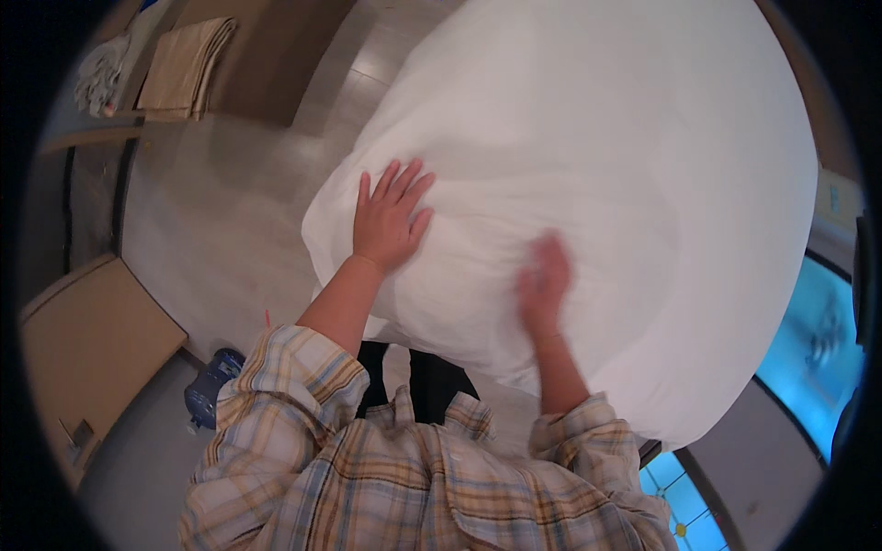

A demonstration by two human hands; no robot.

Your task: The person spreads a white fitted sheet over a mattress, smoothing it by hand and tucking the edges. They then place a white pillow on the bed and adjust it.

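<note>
White bedding (620, 158), a sheet or duvet over a bed, spreads out before me and hangs over the near and left edges. Flat on its left near corner rests my left hand (389, 220), palm down with the fingers apart and nothing held. Small wrinkles run across the cloth between my hands. My right hand (546, 279) is farther right over the same cloth, blurred by motion. Its fingers are too smeared to tell whether they touch or grip the fabric. What lies under the bedding is hidden.
Pale tiled floor (227, 206) runs along the left of the bed. A folded beige cloth (182, 65) and a crumpled grey cloth (100, 76) lie on furniture at upper left. A blue water jug (212, 389) lies by a wooden panel (96, 351). Blue-lit window panes (813, 351) are at right.
</note>
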